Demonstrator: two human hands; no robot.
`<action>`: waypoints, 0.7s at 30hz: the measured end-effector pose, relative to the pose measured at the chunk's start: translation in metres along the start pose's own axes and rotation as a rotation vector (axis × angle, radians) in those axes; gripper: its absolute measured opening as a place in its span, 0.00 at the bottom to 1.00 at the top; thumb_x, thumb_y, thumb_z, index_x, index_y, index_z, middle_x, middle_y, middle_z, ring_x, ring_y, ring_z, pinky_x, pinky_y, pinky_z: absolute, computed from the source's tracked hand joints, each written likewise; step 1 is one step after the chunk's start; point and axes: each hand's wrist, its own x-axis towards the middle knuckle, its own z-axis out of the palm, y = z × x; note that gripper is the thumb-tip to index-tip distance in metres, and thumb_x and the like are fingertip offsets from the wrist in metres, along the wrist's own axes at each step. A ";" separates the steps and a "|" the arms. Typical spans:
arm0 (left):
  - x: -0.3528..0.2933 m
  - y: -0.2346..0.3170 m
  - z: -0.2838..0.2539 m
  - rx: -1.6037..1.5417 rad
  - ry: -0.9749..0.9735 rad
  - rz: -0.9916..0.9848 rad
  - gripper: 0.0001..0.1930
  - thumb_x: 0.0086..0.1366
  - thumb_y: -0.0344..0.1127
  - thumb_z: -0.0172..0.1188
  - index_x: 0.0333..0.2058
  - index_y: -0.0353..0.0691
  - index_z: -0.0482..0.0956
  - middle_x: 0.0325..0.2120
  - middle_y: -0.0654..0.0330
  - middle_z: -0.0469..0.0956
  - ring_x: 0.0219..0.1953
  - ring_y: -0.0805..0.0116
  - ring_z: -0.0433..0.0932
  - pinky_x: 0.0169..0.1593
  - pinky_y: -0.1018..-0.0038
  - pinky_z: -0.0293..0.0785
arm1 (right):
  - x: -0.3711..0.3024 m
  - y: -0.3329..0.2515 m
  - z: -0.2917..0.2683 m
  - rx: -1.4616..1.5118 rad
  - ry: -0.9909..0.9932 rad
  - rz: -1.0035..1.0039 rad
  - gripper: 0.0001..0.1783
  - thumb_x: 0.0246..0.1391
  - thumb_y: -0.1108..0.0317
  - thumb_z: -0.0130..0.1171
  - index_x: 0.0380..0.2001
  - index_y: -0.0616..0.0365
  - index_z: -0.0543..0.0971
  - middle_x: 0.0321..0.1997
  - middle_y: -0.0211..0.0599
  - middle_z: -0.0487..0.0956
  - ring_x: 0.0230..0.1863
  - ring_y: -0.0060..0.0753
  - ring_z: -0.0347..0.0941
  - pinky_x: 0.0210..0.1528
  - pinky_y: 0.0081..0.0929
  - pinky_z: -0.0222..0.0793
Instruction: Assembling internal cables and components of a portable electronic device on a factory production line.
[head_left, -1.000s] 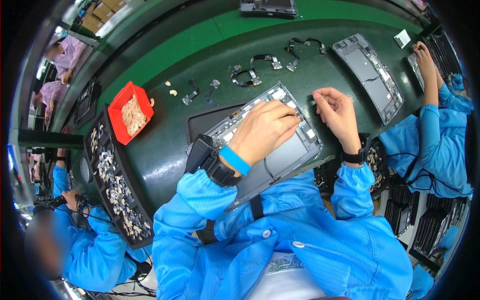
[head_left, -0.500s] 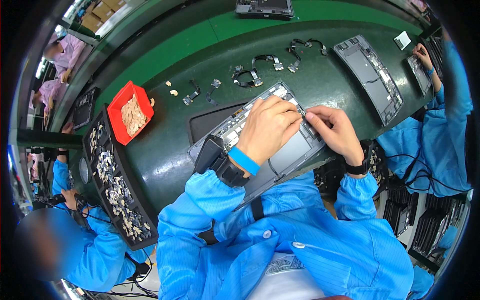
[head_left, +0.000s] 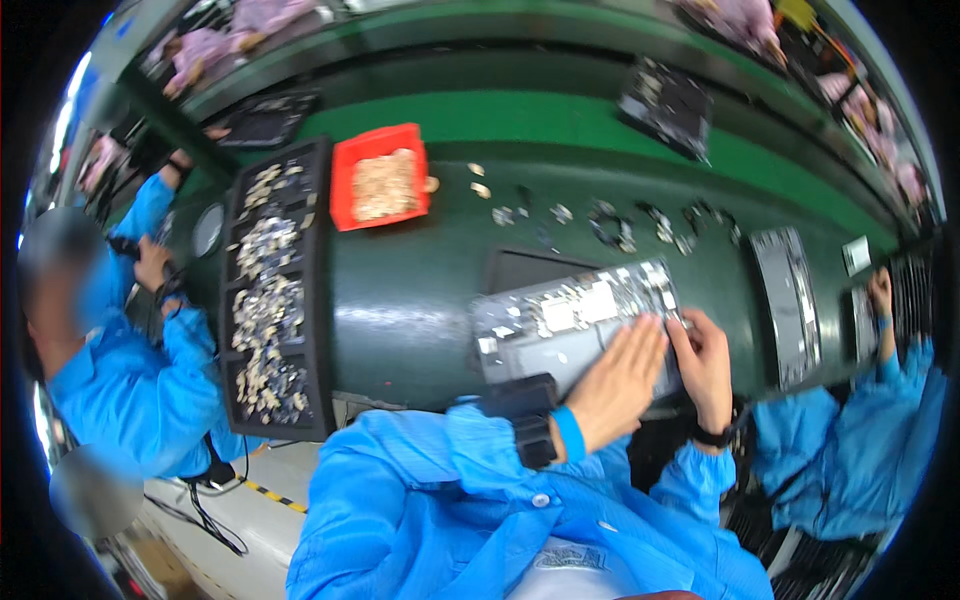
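Note:
An opened tablet-like device (head_left: 560,312), its grey casing and circuit board bare, lies in front of me at a slight tilt. My left hand (head_left: 622,385) rests flat across its right half, fingers stretched out and side by side, holding nothing. At the device's right end is my right hand (head_left: 704,365), thumb and bent fingers drawn together by the edge. What they pinch is too small or blurred to make out. A dark flat pad (head_left: 525,264) shows behind the device. A blue strap (head_left: 571,434) and a black box-like band (head_left: 522,412) circle my left wrist.
A black compartment tray (head_left: 325,300) of small parts stands left, beside a red bin (head_left: 342,190) of beige pieces. Loose flex cables (head_left: 612,226) lie beyond the device. Another opened device (head_left: 787,300) sits right. Co-workers in blue flank me; one's hand (head_left: 152,264) shows left.
My view has swung, so the scene sits differently. My left hand has gone from bent fingers at the device's upper right to lying flat on it. My right hand stays by the right end.

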 end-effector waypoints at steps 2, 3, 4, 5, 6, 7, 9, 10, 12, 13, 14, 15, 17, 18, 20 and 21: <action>-0.001 0.000 -0.004 -0.067 0.018 0.018 0.59 0.47 0.56 0.75 0.68 0.21 0.57 0.69 0.36 0.58 0.74 0.43 0.53 0.77 0.54 0.47 | -0.004 0.001 0.001 -0.043 0.054 -0.044 0.13 0.63 0.64 0.63 0.39 0.67 0.81 0.23 0.34 0.79 0.25 0.16 0.68 0.26 0.22 0.62; -0.001 0.000 -0.004 -0.142 0.052 0.044 0.57 0.46 0.49 0.78 0.66 0.19 0.57 0.68 0.33 0.59 0.73 0.41 0.55 0.76 0.55 0.49 | -0.006 -0.002 -0.003 -0.148 0.054 -0.022 0.17 0.60 0.61 0.65 0.39 0.68 0.81 0.25 0.42 0.81 0.26 0.27 0.73 0.30 0.29 0.68; 0.001 0.000 -0.005 -0.133 0.063 0.094 0.57 0.46 0.49 0.78 0.66 0.19 0.57 0.68 0.33 0.59 0.73 0.41 0.55 0.76 0.55 0.49 | -0.007 0.003 -0.003 -0.149 0.106 -0.018 0.17 0.60 0.61 0.65 0.39 0.68 0.81 0.25 0.42 0.81 0.26 0.27 0.73 0.30 0.29 0.68; 0.002 -0.003 -0.006 -0.255 0.088 0.120 0.56 0.46 0.47 0.78 0.66 0.19 0.58 0.67 0.32 0.59 0.72 0.40 0.56 0.76 0.55 0.50 | -0.005 0.015 0.003 -0.234 0.145 -0.042 0.18 0.58 0.60 0.65 0.39 0.68 0.81 0.27 0.47 0.81 0.29 0.37 0.75 0.33 0.35 0.70; 0.010 -0.002 -0.003 -0.389 0.097 0.195 0.54 0.47 0.44 0.78 0.65 0.19 0.58 0.66 0.30 0.60 0.72 0.38 0.57 0.75 0.55 0.51 | -0.008 0.029 -0.003 -0.330 0.223 -0.034 0.20 0.56 0.58 0.66 0.39 0.69 0.81 0.29 0.53 0.82 0.31 0.46 0.78 0.36 0.41 0.73; 0.007 -0.004 0.012 -0.407 0.109 0.152 0.51 0.48 0.39 0.77 0.65 0.21 0.59 0.65 0.30 0.61 0.70 0.35 0.59 0.75 0.55 0.54 | -0.011 0.014 0.010 -0.295 0.274 -0.064 0.24 0.54 0.54 0.66 0.39 0.68 0.82 0.36 0.61 0.83 0.39 0.61 0.79 0.43 0.49 0.74; -0.005 -0.023 0.000 -0.488 0.139 0.181 0.47 0.54 0.40 0.75 0.66 0.26 0.60 0.61 0.33 0.68 0.65 0.37 0.67 0.69 0.52 0.63 | 0.002 -0.028 0.009 -0.327 0.018 0.069 0.29 0.55 0.45 0.64 0.39 0.66 0.83 0.44 0.60 0.82 0.46 0.63 0.77 0.48 0.49 0.74; -0.011 -0.026 -0.019 -0.622 0.138 0.144 0.44 0.55 0.40 0.75 0.65 0.26 0.64 0.54 0.35 0.76 0.59 0.38 0.75 0.63 0.53 0.71 | 0.010 -0.002 0.024 -0.415 0.138 -0.113 0.31 0.56 0.40 0.63 0.38 0.63 0.83 0.42 0.57 0.82 0.47 0.62 0.77 0.48 0.52 0.73; -0.039 -0.033 -0.052 -0.629 0.107 0.010 0.39 0.56 0.42 0.76 0.61 0.26 0.69 0.45 0.40 0.83 0.49 0.46 0.83 0.55 0.59 0.76 | 0.015 0.005 0.031 -0.348 0.102 -0.170 0.33 0.56 0.36 0.61 0.36 0.62 0.82 0.40 0.50 0.81 0.48 0.56 0.75 0.49 0.52 0.72; -0.050 -0.044 -0.060 -0.669 0.161 0.014 0.37 0.58 0.41 0.74 0.61 0.28 0.70 0.45 0.38 0.80 0.48 0.43 0.80 0.53 0.58 0.75 | 0.016 0.003 0.027 -0.349 0.155 -0.146 0.33 0.57 0.36 0.61 0.36 0.61 0.82 0.40 0.48 0.81 0.48 0.54 0.74 0.49 0.50 0.71; -0.049 -0.028 -0.095 -0.755 0.274 -0.123 0.14 0.61 0.27 0.68 0.44 0.26 0.84 0.38 0.45 0.84 0.40 0.54 0.83 0.50 0.66 0.79 | 0.013 0.008 0.019 -0.356 0.183 -0.121 0.33 0.57 0.36 0.61 0.36 0.61 0.81 0.40 0.47 0.80 0.49 0.53 0.73 0.49 0.49 0.71; -0.063 -0.037 -0.098 -0.678 0.329 -0.299 0.21 0.63 0.30 0.69 0.53 0.27 0.80 0.45 0.45 0.84 0.45 0.56 0.82 0.53 0.68 0.76 | 0.007 0.002 0.011 -0.360 0.202 -0.084 0.32 0.57 0.36 0.61 0.37 0.61 0.81 0.41 0.45 0.79 0.49 0.52 0.72 0.49 0.48 0.70; -0.092 -0.068 -0.076 -0.695 0.535 -0.558 0.22 0.65 0.33 0.69 0.57 0.35 0.79 0.47 0.47 0.83 0.47 0.56 0.82 0.53 0.66 0.77 | 0.011 -0.007 0.013 -0.415 0.219 -0.069 0.31 0.57 0.37 0.62 0.36 0.61 0.81 0.40 0.45 0.79 0.49 0.52 0.73 0.47 0.49 0.72; -0.111 -0.079 -0.071 -0.592 0.565 -0.731 0.24 0.65 0.34 0.70 0.59 0.38 0.78 0.49 0.47 0.83 0.48 0.55 0.81 0.54 0.67 0.76 | 0.015 -0.005 0.023 -0.464 0.240 -0.088 0.30 0.56 0.39 0.63 0.34 0.62 0.82 0.38 0.49 0.81 0.47 0.55 0.75 0.45 0.50 0.73; -0.137 -0.100 -0.037 -0.642 0.641 -0.894 0.31 0.58 0.39 0.74 0.57 0.29 0.75 0.45 0.39 0.80 0.49 0.44 0.79 0.54 0.58 0.74 | 0.013 -0.012 0.031 -0.416 0.269 -0.086 0.30 0.55 0.42 0.66 0.30 0.65 0.82 0.35 0.55 0.81 0.42 0.59 0.77 0.42 0.52 0.74; -0.145 -0.099 -0.024 -0.616 0.635 -0.846 0.30 0.58 0.40 0.74 0.55 0.29 0.77 0.46 0.40 0.80 0.50 0.45 0.78 0.55 0.59 0.74 | 0.016 -0.013 0.033 -0.410 0.270 -0.108 0.29 0.54 0.43 0.67 0.29 0.65 0.82 0.34 0.56 0.81 0.40 0.60 0.77 0.41 0.52 0.74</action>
